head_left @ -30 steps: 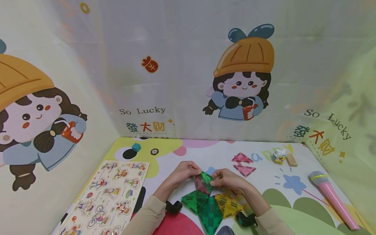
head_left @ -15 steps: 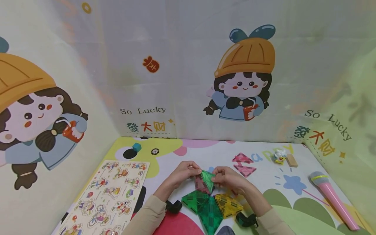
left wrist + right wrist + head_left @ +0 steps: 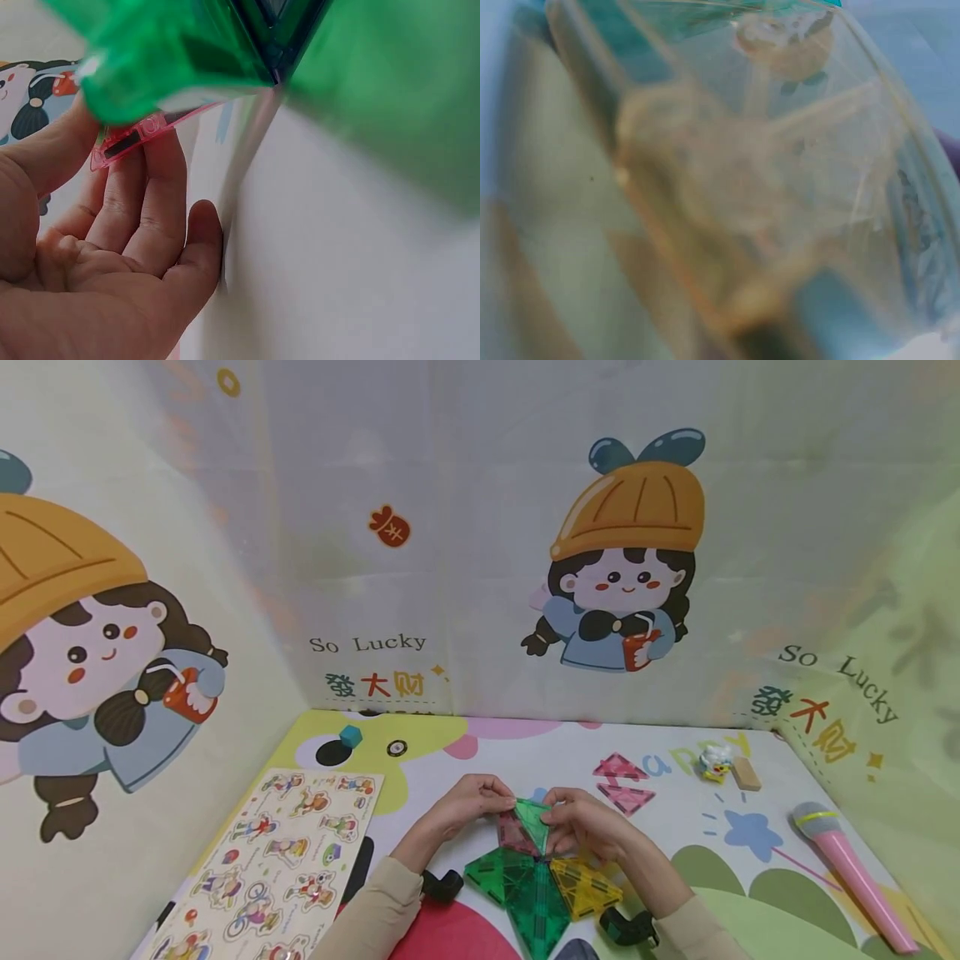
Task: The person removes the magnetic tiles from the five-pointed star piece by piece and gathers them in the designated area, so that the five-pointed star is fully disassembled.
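the left grip (image 3: 476, 797) pinches the upper corner of a translucent pink triangular plastic tile (image 3: 516, 835); the right grip (image 3: 588, 820) pinches the right side of the translucent green triangular plastic tile (image 3: 534, 821) beside it. since a second ago the green tile has tipped, its face paler, suggesting its angle is being adjusted. on its near side are a dark-green kite-shaped plastic piece (image 3: 537, 910) and a yellow plastic piece (image 3: 583, 885).

From above, the head camera looks forward and down across the counter (image 3: 540, 756). The left wrist camera closely faces the left fingers (image 3: 163, 196), which both views share; the right's nearly meets a blurred translucent tile (image 3: 757, 180).
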A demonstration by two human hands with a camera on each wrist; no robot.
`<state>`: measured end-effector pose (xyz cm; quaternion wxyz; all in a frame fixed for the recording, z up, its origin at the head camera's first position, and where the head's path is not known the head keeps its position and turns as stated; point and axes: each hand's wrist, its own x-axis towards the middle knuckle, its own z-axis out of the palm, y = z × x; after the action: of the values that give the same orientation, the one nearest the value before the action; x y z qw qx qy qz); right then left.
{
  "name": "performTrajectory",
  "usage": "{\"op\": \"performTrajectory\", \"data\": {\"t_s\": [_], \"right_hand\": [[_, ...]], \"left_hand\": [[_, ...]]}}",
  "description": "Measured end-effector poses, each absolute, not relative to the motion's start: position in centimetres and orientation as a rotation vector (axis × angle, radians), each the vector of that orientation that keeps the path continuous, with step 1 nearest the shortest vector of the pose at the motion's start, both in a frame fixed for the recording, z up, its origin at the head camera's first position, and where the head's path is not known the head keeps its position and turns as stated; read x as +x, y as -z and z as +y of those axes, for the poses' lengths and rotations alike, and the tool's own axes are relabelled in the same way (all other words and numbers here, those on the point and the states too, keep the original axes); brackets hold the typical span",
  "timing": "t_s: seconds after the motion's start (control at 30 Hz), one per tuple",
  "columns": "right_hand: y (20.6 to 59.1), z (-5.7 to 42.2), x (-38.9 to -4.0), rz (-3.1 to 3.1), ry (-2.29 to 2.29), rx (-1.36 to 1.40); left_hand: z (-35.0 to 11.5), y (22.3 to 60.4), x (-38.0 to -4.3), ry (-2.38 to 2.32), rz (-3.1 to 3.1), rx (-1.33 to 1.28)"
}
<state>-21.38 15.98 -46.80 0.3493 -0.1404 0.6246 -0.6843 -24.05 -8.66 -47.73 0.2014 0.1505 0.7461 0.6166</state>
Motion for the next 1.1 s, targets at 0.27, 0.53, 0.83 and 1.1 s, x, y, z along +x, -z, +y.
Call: {"op": "performTrajectory", "data": {"t_s": [0.27, 0.53, 0.83, 1.1], "right_hand": [[46.8, 15.9, -21.2, 1.388, 1.785, -0.402], [46.7, 16.1, -21.2, 1.413, 1.784, -0.436], [45.2, 16.6, -21.4, 1.944, 1.792, -0.302], [43.8, 18.1, -24.6, 2.518, 1.594, -0.253]], "left_hand": [[-8.9, 47.8, -24.0, -1.677, 2.095, 0.434], [-9.1, 47.7, -24.0, -1.667, 2.102, 0.428], [-9.4, 47.7, -24.1, -1.680, 2.083, 0.420], [-9.0, 47.7, -23.9, -1.700, 2.045, 0.424]]}}
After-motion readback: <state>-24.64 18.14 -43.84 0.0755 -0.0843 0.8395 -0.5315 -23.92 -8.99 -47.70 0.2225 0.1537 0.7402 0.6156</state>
